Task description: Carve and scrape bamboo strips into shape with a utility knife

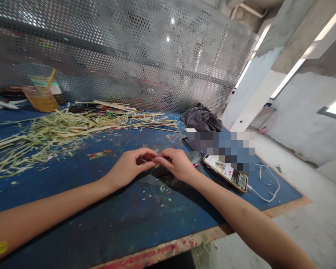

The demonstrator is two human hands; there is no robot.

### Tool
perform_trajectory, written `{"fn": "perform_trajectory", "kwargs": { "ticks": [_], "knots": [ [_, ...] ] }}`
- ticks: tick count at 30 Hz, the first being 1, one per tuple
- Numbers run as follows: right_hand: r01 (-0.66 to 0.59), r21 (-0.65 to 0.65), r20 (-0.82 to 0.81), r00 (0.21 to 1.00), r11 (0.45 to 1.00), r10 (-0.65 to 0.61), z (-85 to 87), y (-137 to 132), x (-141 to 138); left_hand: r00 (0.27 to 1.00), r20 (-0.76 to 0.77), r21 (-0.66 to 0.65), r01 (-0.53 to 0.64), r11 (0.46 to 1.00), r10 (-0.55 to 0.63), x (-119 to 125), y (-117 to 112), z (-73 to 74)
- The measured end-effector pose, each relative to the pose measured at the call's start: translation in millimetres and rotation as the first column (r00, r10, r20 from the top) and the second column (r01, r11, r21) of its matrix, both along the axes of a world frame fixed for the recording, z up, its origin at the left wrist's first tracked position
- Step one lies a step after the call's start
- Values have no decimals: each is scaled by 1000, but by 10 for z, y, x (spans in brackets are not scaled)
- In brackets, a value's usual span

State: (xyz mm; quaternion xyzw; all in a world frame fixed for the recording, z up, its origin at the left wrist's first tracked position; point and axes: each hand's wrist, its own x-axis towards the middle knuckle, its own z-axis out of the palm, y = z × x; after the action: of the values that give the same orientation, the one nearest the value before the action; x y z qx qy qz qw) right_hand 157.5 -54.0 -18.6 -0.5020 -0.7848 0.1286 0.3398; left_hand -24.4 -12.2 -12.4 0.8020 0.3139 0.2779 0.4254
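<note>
My left hand and my right hand meet above the blue tabletop, fingertips pinched close together. Between them shows a small pale bit, too small and too covered to name. Both thumbs press toward the forefingers, and the other fingers curl out of sight. Beneath the right hand lies a dark, shiny sheet with a thin light sliver near its front edge. A small pink item pokes out just right of that hand. Pale crumbs are scattered in front of the hands.
Shredded plant strips spread over the table's back left, by a plastic cup of amber liquid. A lit phone with a white cable lies right. Behind are a dark cloth and a perforated metal panel.
</note>
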Motion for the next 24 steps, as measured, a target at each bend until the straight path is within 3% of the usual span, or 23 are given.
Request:
{"fn": "perform_trajectory", "kwargs": {
  "ticks": [5, 8, 11, 16, 20, 24],
  "knots": [
    [-11, -41, 82, 996, 999, 15, 111, -24, 88, 996, -82, 54, -16, 998, 21, -9, 19, 11],
    [-126, -126, 151, 978, 984, 145, 226, -28, 298, 989, -125, 127, -65, 990, 81, -16, 27, 21],
    [-270, -247, 199, 926, 931, 321, 274, -14, 506, 989, -107, 138, -91, 986, 106, -23, 34, 6],
    [-335, -333, 208, 886, 881, 415, 221, -1, 598, 986, -165, 53, -4, 999, 13, -73, 113, -28],
    [-276, -295, 159, 930, 915, 332, 164, -24, 536, 962, -251, 118, 142, 983, -109, -160, 250, -19],
    [-261, -97, 160, 948, 960, 274, 71, -34, 445, 940, -326, 234, 186, 954, -103, -202, 346, -29]
  ]
}}
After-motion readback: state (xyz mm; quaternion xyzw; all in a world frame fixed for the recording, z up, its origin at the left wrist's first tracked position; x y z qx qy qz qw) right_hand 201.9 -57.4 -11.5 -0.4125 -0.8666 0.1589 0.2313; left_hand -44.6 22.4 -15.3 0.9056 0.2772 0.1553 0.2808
